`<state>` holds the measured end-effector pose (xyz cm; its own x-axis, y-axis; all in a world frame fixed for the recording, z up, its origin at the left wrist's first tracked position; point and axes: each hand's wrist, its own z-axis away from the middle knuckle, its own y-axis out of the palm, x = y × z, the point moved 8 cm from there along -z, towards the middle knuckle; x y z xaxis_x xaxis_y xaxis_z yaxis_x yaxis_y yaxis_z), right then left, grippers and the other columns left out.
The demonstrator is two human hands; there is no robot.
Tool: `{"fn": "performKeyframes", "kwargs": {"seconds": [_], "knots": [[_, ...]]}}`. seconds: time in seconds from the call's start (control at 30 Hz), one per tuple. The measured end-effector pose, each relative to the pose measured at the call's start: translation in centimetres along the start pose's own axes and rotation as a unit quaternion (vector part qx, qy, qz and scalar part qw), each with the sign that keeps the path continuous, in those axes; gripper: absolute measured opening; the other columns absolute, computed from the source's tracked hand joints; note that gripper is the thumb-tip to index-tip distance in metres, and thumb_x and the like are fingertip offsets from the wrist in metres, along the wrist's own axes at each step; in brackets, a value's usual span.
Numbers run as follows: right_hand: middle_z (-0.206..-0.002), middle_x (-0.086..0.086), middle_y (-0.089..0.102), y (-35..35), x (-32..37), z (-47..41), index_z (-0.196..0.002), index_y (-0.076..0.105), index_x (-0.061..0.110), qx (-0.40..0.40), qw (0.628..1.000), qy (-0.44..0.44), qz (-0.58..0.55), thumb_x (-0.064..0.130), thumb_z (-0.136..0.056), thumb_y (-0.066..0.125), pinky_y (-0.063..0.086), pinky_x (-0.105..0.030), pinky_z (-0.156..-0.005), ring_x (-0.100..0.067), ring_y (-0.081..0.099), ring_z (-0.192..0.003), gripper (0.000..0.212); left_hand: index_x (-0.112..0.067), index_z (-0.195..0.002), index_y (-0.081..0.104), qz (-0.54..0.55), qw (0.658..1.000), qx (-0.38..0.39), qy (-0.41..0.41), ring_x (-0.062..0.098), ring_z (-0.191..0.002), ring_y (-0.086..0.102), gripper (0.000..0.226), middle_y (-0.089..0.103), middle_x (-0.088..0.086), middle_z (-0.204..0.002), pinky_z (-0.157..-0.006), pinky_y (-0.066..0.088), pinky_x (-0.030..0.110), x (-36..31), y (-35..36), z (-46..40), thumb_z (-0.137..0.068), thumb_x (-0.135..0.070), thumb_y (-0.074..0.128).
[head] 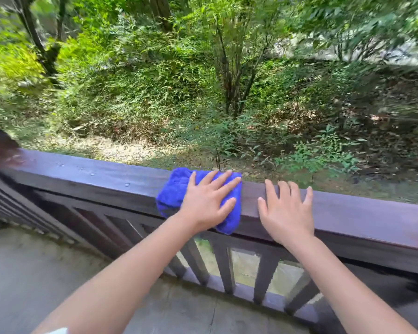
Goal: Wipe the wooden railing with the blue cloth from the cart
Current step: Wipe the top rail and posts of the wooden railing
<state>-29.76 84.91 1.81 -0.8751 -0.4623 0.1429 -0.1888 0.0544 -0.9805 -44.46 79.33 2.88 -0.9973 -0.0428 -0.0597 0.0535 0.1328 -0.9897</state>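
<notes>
Outdoor deck; dark wooden railing (348, 213) wet left of cloth. Left hand (209, 201) flat, fingers spread, pressing blue cloth (173, 191) onto rail top, centre. Right hand (285, 213) open, bracing; recommend even-pressure, overlapping strokes.

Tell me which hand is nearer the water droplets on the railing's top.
Left. The left hand presses the blue cloth just right of the droplets on the railing; the right hand rests flat farther right, beyond the cloth.
</notes>
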Motion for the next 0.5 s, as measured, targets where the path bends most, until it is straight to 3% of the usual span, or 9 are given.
{"fn": "performKeyframes", "kwargs": {"seconds": [0.17,0.37,0.5], "knots": [[-0.139,-0.009,0.043,0.9,4.8,-0.7,-0.139,0.028,0.020,-0.023,1.000,-0.006,0.010,0.044,-0.089,0.030,0.014,-0.060,-0.110,-0.024,0.031,-0.133,0.055,-0.039,-0.140,0.021,-0.010,0.998,0.008,0.067,0.016,-0.141,0.019,0.057,0.022,-0.009,-0.154,-0.112,0.013,0.056,4.0,0.3,0.6,-0.084,-0.053,0.017],[-0.143,-0.008,0.039,1.9,9.8,-2.4,-0.141,0.025,0.018,-0.008,0.999,0.031,0.007,0.053,-0.088,0.023,0.012,-0.059,-0.111,-0.026,0.025,-0.136,0.063,-0.038,-0.140,0.025,-0.001,1.000,0.012,0.018,0.013,-0.140,0.024,0.060,0.023,-0.011,-0.152,-0.114,0.016,0.048,17.9,-1.7,2.6,-0.082,-0.051,0.016],[-0.145,-0.007,0.036,2.6,14.4,-3.3,-0.142,0.022,0.018,0.003,1.000,0.000,-0.004,0.056,-0.088,0.019,0.012,-0.055,-0.113,-0.027,0.023,-0.137,0.065,-0.033,-0.137,0.035,-0.002,1.000,-0.019,-0.021,0.018,-0.134,0.036,0.062,0.034,-0.006,-0.148,-0.111,0.024,0.048,26.6,-3.0,5.0,-0.079,-0.047,0.016]]}}
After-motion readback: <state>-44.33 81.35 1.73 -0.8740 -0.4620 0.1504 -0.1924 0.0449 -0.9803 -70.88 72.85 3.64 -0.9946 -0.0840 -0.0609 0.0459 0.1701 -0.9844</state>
